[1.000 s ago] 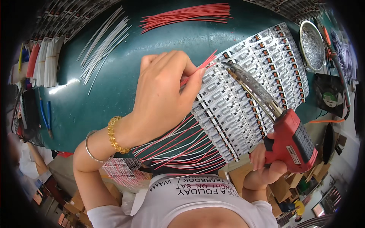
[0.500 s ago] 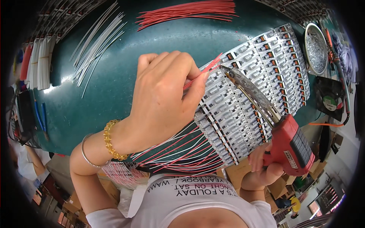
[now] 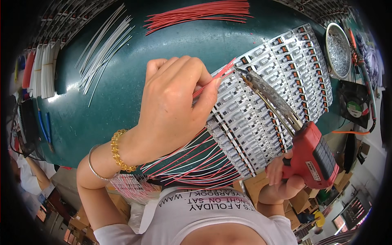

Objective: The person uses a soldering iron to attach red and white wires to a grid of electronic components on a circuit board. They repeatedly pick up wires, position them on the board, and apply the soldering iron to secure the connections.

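Pinched between the thumb and fingers of my left hand (image 3: 173, 100) are several thin red wires (image 3: 223, 73), their ends pointing to the upper right. They reach over the top left edge of a panel of circuit boards (image 3: 261, 106). My right hand (image 3: 286, 179) grips a red soldering gun (image 3: 314, 157). Its long barrel slants up and left across the panel, with the tip (image 3: 240, 71) close to the red wire ends; whether they touch I cannot tell. Red and white wires (image 3: 196, 163) trail from the panel's lower left side under my left forearm.
On the green table (image 3: 110, 118) lie a red wire bundle (image 3: 200, 15) at the back and loose white wires (image 3: 105, 55) at left. Bundled white wires (image 3: 43, 75) and blue-handled tweezers (image 3: 45, 126) are farther left. A metal bowl (image 3: 338, 51) and a small fan (image 3: 353, 106) stand at right.
My left hand and its red wires have shifted slightly left. The soldering gun stays almost where it was, its tip still near the wire ends.
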Tool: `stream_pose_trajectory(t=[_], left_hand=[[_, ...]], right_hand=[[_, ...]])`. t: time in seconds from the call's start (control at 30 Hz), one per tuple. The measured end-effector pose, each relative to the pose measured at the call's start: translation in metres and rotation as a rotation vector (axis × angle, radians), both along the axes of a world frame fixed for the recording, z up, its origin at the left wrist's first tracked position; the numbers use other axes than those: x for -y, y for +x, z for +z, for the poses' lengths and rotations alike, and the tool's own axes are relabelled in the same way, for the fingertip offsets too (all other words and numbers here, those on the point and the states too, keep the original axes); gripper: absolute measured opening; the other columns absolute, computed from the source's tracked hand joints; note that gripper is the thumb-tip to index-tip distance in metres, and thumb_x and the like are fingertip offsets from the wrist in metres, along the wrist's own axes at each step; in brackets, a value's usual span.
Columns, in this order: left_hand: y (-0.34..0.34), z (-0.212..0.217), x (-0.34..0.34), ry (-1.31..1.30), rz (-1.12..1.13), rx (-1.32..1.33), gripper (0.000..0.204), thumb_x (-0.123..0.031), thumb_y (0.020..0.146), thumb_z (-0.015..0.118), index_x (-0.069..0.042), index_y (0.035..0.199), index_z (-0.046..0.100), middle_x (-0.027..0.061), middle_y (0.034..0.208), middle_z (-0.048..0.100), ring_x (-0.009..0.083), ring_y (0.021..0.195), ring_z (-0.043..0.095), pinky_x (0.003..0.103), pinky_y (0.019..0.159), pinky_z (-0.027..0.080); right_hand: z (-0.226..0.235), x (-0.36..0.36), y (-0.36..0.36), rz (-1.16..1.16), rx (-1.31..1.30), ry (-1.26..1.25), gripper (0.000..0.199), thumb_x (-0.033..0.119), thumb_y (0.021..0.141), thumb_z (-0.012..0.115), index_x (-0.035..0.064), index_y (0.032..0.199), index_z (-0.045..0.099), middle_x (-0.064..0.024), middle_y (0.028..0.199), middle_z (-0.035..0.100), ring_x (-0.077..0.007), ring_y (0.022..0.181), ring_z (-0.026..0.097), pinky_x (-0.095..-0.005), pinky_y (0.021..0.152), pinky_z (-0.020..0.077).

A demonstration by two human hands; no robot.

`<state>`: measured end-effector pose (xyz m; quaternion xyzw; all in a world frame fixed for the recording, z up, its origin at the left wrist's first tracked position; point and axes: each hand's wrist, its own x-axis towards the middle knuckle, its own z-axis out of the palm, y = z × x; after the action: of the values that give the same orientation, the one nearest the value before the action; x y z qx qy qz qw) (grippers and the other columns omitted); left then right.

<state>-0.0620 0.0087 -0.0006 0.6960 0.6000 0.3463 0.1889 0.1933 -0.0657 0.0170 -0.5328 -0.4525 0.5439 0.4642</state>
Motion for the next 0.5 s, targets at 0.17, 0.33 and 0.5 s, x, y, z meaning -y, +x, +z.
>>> stream_pose_trajectory(t=[0.17,0.33,0.5], left_hand=[[-0.0005,-0.0008,0.0000,0.012,0.003,0.004,0.014,-0.005,0.081,0.071,-0.005,0.075,0.059,0.0028,0.068,0.056,0.0171,0.063,0.050,0.030,0.071,0.038],[-0.0002,-0.0006,-0.0002,0.016,0.005,0.001,0.014,-0.006,0.081,0.071,-0.005,0.075,0.059,0.0028,0.067,0.056,0.0172,0.064,0.049,0.030,0.071,0.039],[0.0013,-0.0014,-0.0003,0.008,0.006,0.001,0.013,-0.006,0.081,0.072,-0.004,0.075,0.060,0.0032,0.067,0.056,0.0177,0.065,0.049,0.031,0.070,0.039]], right_hand=[[0.0011,0.0015,0.0024,0.007,0.056,-0.040,0.071,0.059,0.082,0.067,-0.0025,0.112,0.050,0.0019,0.049,0.046,-0.0095,0.038,0.043,-0.0231,0.041,0.0350],[-0.0059,0.0072,0.0052,-0.044,0.071,0.013,0.077,0.062,0.082,0.064,-0.0056,0.115,0.047,0.0021,0.050,0.045,-0.0095,0.038,0.043,-0.0233,0.041,0.0355],[-0.0035,0.0029,0.0003,-0.040,-0.020,0.054,0.087,0.064,0.084,0.060,-0.0116,0.123,0.040,0.0028,0.048,0.043,-0.0094,0.037,0.042,-0.0231,0.041,0.0368]])
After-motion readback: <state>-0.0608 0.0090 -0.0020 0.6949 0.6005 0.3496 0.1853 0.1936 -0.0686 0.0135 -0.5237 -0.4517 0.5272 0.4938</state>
